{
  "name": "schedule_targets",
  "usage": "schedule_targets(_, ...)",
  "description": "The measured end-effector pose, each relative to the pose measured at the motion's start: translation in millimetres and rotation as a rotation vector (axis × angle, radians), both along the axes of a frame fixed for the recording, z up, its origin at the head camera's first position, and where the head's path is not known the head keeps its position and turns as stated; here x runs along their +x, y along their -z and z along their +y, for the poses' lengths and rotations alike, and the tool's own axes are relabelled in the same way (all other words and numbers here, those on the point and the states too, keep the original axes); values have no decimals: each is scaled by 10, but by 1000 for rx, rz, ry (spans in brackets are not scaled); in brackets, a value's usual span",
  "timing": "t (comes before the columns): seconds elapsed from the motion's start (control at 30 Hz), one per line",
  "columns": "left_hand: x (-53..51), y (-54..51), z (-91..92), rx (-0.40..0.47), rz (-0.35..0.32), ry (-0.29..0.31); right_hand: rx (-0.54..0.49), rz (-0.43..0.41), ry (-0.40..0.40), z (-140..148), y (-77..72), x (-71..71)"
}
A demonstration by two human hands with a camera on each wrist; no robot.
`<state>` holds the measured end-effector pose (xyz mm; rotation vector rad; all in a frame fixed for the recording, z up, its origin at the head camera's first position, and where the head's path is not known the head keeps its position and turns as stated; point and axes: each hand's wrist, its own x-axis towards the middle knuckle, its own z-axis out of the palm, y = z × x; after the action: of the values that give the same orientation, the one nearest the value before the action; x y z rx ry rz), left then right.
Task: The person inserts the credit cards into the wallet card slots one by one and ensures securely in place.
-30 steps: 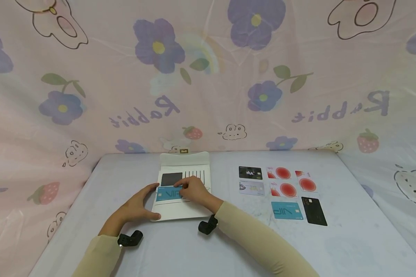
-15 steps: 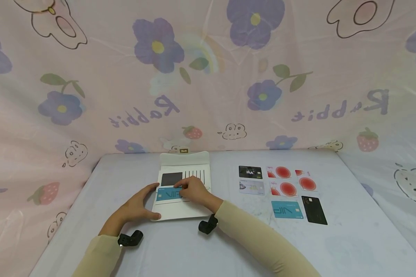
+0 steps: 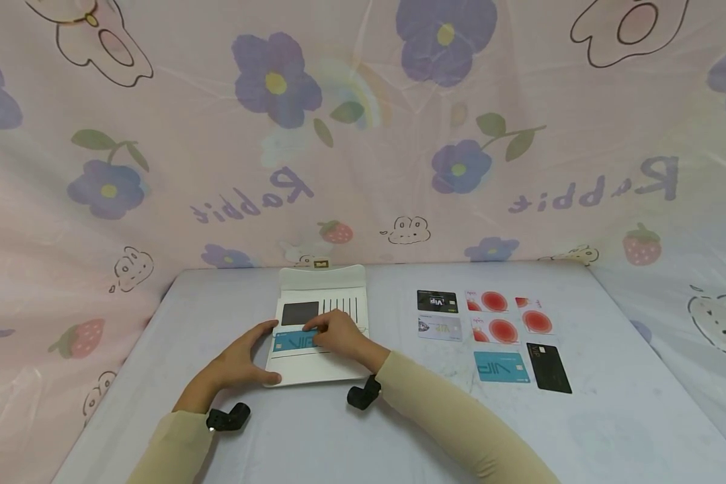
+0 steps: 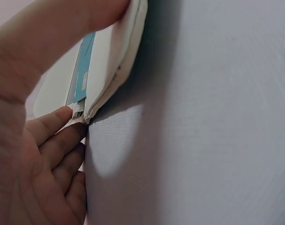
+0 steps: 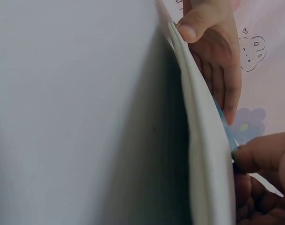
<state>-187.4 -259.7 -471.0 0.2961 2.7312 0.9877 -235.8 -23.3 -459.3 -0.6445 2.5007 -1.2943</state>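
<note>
A person's right hand (image 3: 341,335) pinches a blue card (image 3: 293,341) lying on an open white wallet (image 3: 323,368); how deep it sits in any slot cannot be told. The left hand (image 3: 234,363), fingers extended, steadies the wallet's left side. Pushed askew, the card might catch or bend; with weak bracing, the wallet might slide. The right hand hides the card's right end. Well apart rightward lie a second blue card (image 3: 502,368), a black card (image 3: 548,368) and others
</note>
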Motion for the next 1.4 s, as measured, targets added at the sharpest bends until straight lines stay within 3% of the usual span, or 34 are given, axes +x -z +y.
schedule_targets(1.4, 3, -5, -3, -5, -1, 1, -42, -5, -123, 83, 48, -57)
